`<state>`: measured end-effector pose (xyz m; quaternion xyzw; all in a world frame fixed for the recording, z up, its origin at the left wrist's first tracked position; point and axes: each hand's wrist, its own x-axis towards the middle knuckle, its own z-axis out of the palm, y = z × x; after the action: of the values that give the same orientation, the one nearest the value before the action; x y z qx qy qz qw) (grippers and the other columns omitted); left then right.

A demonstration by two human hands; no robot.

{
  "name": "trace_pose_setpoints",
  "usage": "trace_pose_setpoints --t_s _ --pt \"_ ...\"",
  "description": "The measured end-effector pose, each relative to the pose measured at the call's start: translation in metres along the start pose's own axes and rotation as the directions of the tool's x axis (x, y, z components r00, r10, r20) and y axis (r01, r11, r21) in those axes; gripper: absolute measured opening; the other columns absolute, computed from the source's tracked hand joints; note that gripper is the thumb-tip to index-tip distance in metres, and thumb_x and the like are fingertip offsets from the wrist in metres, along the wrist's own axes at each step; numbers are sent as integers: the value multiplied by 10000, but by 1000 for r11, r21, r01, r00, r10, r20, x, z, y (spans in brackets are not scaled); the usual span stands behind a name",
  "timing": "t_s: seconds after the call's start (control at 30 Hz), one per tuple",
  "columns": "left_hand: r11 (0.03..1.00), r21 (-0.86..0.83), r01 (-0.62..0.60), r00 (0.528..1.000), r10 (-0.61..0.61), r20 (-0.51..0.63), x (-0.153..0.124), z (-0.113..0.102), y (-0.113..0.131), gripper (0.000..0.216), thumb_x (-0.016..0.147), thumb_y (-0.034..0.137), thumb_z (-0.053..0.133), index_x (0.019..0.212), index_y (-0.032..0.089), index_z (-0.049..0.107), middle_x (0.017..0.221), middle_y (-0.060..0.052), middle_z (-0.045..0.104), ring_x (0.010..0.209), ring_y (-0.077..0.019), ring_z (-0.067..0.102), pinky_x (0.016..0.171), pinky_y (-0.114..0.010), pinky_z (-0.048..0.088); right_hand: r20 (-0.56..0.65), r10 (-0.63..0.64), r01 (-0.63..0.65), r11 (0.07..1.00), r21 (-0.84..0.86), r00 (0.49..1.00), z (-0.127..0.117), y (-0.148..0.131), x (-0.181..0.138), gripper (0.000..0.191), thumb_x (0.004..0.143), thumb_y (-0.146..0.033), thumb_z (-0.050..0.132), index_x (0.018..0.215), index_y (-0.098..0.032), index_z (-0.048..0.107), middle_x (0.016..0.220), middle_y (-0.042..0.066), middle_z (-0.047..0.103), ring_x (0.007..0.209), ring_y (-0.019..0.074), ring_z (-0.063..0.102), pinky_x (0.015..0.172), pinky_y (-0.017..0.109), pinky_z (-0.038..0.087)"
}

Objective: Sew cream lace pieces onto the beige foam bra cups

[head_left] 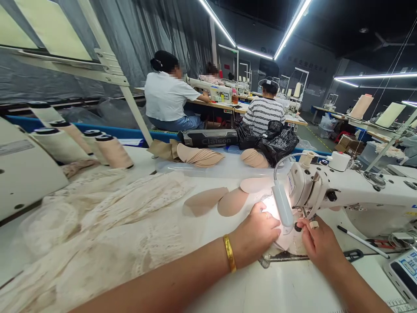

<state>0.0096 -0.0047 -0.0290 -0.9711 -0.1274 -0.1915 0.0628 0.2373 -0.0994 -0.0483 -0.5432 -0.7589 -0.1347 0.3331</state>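
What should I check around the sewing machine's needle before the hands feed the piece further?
1. Left hand flat on the pale piece: ok.
2. Right hand fingers beside the presser foot: ok, though close.
3. Lamp lighting the work: ok.
4. Needle position: cannot tell, hidden behind the lamp.
5. Beige cups apart from the hands: ok.
6. Lace fabric away from the sewing machine: ok.

We find open tabletop point(260, 287) at bottom centre between our forearms. Lace fabric point(107, 226) fills the left — thread cones point(112, 152) behind it — and the sewing machine point(358, 191) blocks the right.
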Motion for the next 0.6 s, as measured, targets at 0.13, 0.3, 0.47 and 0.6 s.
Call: trace_pose_setpoints --t_s 0.13,0.3,0.47,0.6 --pt "1000 1 -9 1000 9 -10 0 1 -1 170 734 29 581 805 184 589 772 -23 662 760 -226 614 865 -466 376 -18 12 -12 1000 18 1000 5 4 0 255 920 -42 413 1004 -207 589 945 117 688 826 261 695 651 389 591" --pt "1000 7 -10 1000 10 -24 -1 1 2 155 759 36 572 795 185 593 757 -17 652 753 -222 618 861 -465 382 -6 65 -65 997 33 998 5 2 0 231 953 -73 408 994 -205 594 956 113 686 770 243 694 625 377 588" --pt "1000 26 -14 1000 14 -27 -1 1 4 153 756 25 570 737 175 543 769 -18 651 753 -220 620 848 -465 387 19 111 -112 993 41 994 3 -2 1 226 955 -96 412 1008 -215 596 929 85 676 757 232 689 612 354 571" --pt "999 35 -8 999 9 -31 -2 2 5 165 741 26 592 722 172 519 762 -15 644 743 -211 614 860 -466 384 32 112 -113 993 38 993 5 -1 0 233 935 -85 412 994 -213 597 924 90 672 762 240 685 618 361 562"
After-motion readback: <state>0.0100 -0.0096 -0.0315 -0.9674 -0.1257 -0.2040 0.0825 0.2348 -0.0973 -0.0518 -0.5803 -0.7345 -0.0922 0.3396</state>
